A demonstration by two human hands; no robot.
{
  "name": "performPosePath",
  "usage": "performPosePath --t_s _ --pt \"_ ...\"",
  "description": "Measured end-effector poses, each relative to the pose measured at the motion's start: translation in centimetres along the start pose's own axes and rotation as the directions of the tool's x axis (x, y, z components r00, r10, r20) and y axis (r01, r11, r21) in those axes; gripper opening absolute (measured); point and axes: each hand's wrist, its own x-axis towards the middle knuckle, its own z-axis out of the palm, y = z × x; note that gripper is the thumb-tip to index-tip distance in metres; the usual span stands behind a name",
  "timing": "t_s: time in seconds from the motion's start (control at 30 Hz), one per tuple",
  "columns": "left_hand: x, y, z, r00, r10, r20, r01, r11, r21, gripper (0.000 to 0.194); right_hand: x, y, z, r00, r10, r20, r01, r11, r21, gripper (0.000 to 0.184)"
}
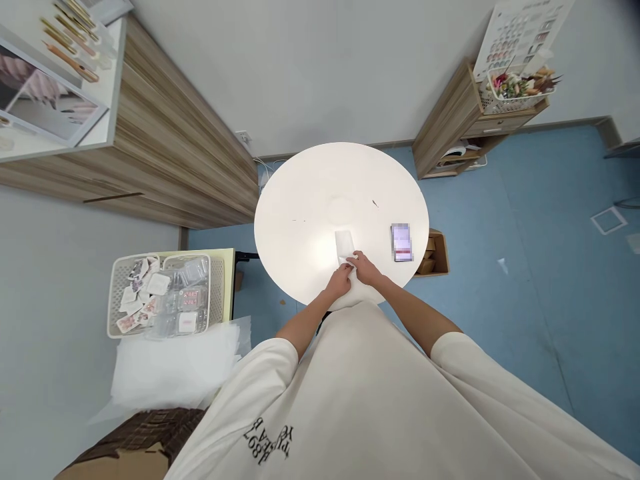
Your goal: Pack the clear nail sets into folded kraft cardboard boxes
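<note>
A small white rectangular packet point(344, 241), perhaps a thin bag, lies on the round white table point(310, 180) close to my body. I cannot tell exactly what it is. My left hand point(340, 281) is closed on its near end, fingers bent inward. Right beside it, my right hand point(366, 268) grips the packet's near right edge, its fingertips almost meeting the left ones. Both hands cover the packet's near part. To the right on the tabletop lies a phone point(401, 242) with a lit, blurred screen.
At left, white baskets point(114, 293) hold cards and clear boxes, beside a stack of translucent white bags point(175, 367). A wooden counter point(185, 133) stands far left. A wooden cabinet point(445, 120) is back right. An open carton point(440, 253) sits beneath the table's right edge.
</note>
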Motion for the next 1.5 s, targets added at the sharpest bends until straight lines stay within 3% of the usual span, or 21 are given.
performPosePath --t_s 0.2,0.33,0.47,0.7,0.97,1.1,1.23,1.5 --pt "-0.5 0.5 -1.5 0.993 -0.008 -0.118 0.035 0.973 0.227 0.056 0.5 0.5 0.3 0.999 0.000 -0.039 0.002 0.999 0.044 0.059" --pt "0.5 0.8 -1.8 0.997 0.007 -0.073 0.017 0.946 0.323 0.064 0.7 0.3 -0.2 0.999 0.006 -0.053 -0.001 0.995 0.096 0.062" --pt "1.6 0.8 -1.6 0.997 -0.006 -0.074 0.029 0.946 0.322 0.059 0.4 -0.1 -0.5 0.999 0.021 -0.046 -0.016 0.994 0.107 0.057" --pt "2.0 0.0 -2.6 0.994 0.035 -0.102 -0.017 0.984 0.179 0.046 -1.1 -0.9 -0.5 0.999 0.031 0.009 -0.030 0.993 -0.115 0.059" --pt "1.9 0.4 -3.8 0.999 0.021 0.040 -0.031 0.964 0.266 0.047 -2.0 -1.6 -0.2 1.000 -0.016 0.018 0.019 0.974 -0.225 0.046" --pt "0.2 0.3 -3.2 1.000 0.008 0.012 -0.011 0.976 0.217 0.041 -2.6 -2.3 0.2 0.998 -0.064 0.027 0.069 0.968 -0.241 0.030" --pt "-1.1 0.4 -3.3 0.996 -0.084 -0.039 0.089 0.989 0.121 0.036 -2.7 -2.4 -0.1 0.996 -0.067 0.052 0.075 0.982 -0.174 0.026" --pt "0.5 0.0 -4.8 0.951 -0.304 -0.057 0.286 0.936 -0.206 0.020 0.1 -2.4 -2.6 0.998 0.001 0.063 0.005 0.996 -0.093 0.029"
